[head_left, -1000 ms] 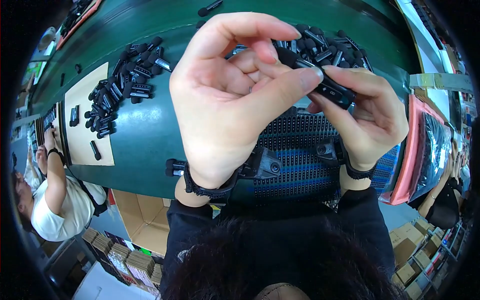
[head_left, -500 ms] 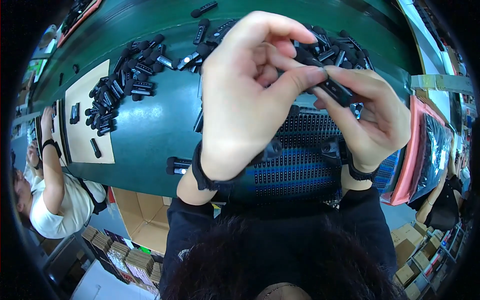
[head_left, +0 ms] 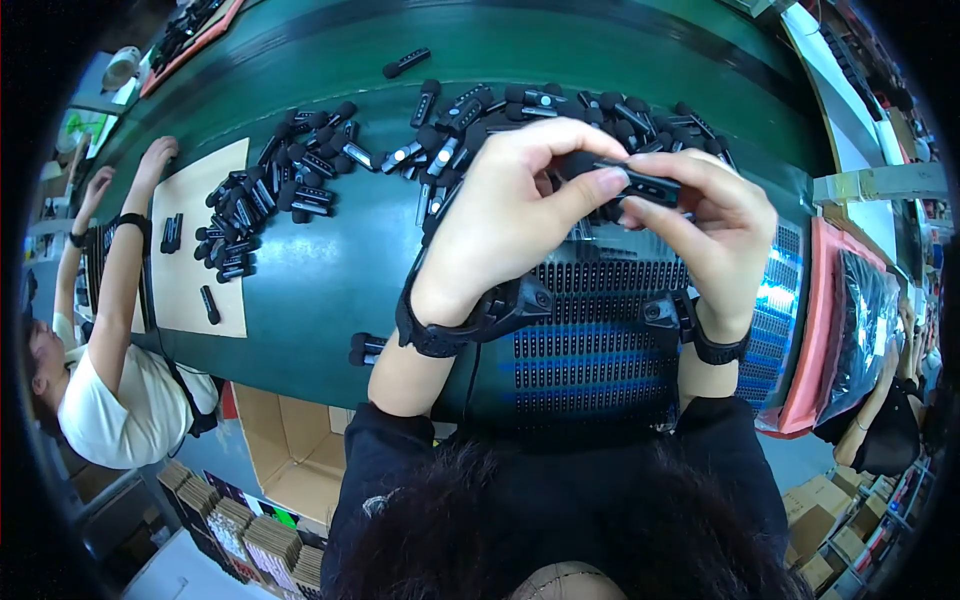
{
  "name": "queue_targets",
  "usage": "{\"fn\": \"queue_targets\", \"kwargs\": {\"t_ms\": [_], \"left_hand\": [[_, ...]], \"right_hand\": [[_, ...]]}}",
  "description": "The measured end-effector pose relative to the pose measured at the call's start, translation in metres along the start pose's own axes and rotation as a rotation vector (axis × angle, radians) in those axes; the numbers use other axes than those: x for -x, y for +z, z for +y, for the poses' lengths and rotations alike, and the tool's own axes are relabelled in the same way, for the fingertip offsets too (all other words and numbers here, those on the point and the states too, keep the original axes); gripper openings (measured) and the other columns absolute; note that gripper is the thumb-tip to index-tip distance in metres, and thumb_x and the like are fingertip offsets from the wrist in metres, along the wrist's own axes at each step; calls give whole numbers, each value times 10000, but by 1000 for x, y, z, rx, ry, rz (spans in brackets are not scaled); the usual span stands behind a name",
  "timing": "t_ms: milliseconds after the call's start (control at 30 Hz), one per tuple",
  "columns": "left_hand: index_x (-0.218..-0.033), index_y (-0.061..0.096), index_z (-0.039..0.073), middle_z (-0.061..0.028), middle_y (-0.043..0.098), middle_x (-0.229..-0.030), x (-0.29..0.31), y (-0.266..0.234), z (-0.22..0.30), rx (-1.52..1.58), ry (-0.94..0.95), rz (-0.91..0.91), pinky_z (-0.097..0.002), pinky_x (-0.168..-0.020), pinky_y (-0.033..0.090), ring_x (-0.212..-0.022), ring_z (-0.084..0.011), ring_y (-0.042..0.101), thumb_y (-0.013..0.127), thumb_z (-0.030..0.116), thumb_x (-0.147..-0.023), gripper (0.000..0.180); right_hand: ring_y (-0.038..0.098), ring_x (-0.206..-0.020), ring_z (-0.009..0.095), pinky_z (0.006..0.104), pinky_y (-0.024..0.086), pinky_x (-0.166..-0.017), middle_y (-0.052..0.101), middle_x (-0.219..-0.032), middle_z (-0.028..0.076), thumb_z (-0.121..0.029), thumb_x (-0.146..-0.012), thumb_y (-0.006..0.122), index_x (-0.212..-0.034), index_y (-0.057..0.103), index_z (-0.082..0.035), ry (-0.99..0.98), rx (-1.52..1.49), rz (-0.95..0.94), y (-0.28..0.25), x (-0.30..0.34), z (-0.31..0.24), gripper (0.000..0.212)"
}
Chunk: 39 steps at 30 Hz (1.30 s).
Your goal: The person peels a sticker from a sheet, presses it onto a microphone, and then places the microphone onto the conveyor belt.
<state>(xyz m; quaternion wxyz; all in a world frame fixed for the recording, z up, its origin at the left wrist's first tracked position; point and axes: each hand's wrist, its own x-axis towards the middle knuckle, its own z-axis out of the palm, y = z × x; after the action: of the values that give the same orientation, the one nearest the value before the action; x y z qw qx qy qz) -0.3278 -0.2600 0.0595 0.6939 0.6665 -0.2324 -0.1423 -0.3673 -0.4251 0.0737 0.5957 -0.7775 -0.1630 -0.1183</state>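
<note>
**Both hands pinch one small black part above the grid tray**

At the far left a co-worker (head_left: 110, 370) in a white top reaches both arms up onto the counter (head_left: 330, 270), beside a tan card sheet (head_left: 205, 250) with a few black parts lying on it. A loose heap of small black parts (head_left: 280, 200) spills off the sheet's upper right corner, within that person's reach.

At centre, the left hand (head_left: 510, 215) is raised over the counter, thumb and forefinger closed together on the rounded end of a small black stick-shaped part (head_left: 625, 182). The right hand (head_left: 715, 230) grips the same part's other end, fingers curled round it. The part is thus held level between the two hands, apparently so each end can be worked against the other. Both wrists wear black bands.

Directly beneath lies a black perforated tray (head_left: 610, 330), close under the hands. Behind them a second heap of black parts (head_left: 560, 110) lies near. At the right edge sits a red-rimmed tray (head_left: 815, 330).
</note>
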Motion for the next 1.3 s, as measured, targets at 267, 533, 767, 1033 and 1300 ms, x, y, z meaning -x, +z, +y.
{"fn": "queue_targets", "kwargs": {"t_ms": [267,533,767,1033,1300], "left_hand": [[-761,597,17,-64,542,-664,-6,8,-17,-414,292,387,-229,-474,384,-503,-151,483,624,10,-662,103],[-979,579,46,-34,582,-817,-11,-18,-17,-421,127,343,-185,-587,405,-694,-78,506,597,37,-743,236],[-949,580,31,-55,587,-881,0,-40,0,-381,194,488,-216,-602,418,-751,-111,531,596,67,-740,212],[-905,588,22,-59,588,-877,6,-44,2,-340,250,469,-218,-613,418,-754,-126,545,603,26,-706,199],[-932,562,-39,-84,557,-949,10,-35,15,-405,292,358,-208,-690,421,-820,-121,522,570,-101,-672,268]], "right_hand": [[585,-670,118,188,477,-603,582,-839,101,70,-747,536,-954,597,17,-62,233,14,14,-5,11,223],[582,-688,104,195,480,-633,596,-815,71,-49,-827,492,-1027,567,1,259,-25,-317,-11,-64,42,220],[576,-729,102,201,475,-682,595,-843,68,-180,-840,520,-1075,543,-22,392,43,-228,-46,-136,141,284],[557,-789,150,297,451,-679,576,-856,47,-168,-714,641,-903,591,-32,139,711,-466,-27,-97,82,238],[530,-703,254,328,436,-630,521,-807,91,-140,-641,671,-757,556,-11,-10,992,-810,-16,-39,82,208]]}}
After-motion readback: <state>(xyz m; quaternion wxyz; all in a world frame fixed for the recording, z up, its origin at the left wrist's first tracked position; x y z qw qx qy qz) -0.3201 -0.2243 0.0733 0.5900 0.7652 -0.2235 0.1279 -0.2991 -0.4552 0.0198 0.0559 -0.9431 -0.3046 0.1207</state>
